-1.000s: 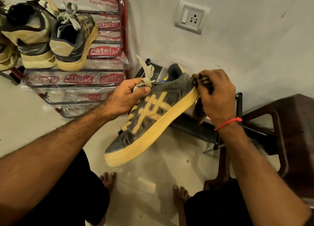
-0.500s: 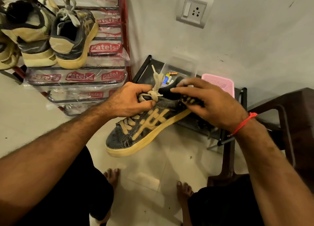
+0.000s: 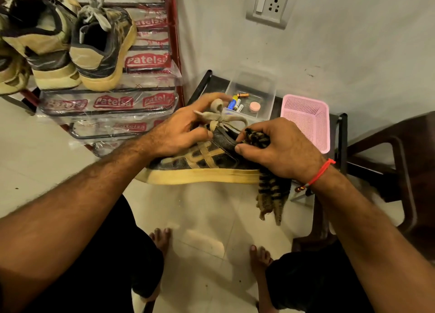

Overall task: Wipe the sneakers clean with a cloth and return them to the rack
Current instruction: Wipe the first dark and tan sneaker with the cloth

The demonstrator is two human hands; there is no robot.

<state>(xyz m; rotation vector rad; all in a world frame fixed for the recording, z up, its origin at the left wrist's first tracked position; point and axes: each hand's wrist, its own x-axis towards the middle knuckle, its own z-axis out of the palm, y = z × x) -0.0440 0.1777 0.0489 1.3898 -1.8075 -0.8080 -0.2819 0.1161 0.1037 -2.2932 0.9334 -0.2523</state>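
I hold a dark sneaker [image 3: 211, 158] with tan stripes and a yellowed sole level in front of me, toe to the left. My left hand [image 3: 181, 131] grips it over the laces. My right hand [image 3: 280, 148] presses a dark striped cloth [image 3: 270, 190] against the heel, and the cloth's end hangs below the sole. At the upper left stands the red shoe rack [image 3: 174, 37], wrapped in printed plastic, with a matching sneaker [image 3: 103, 46] and other shoes [image 3: 40, 42] on its upper shelf.
A low black stand [image 3: 341, 133] against the wall carries a clear box [image 3: 254, 96] with batteries and a pink basket [image 3: 306, 119]. A dark brown chair [image 3: 400, 162] is at the right. A wall socket [image 3: 270, 4] is above. My bare feet rest on the tiled floor [image 3: 204, 218].
The sneaker has tipped from a steep slant to level and sunk lower. My right hand has shifted with the cloth from the heel's top edge to its side.
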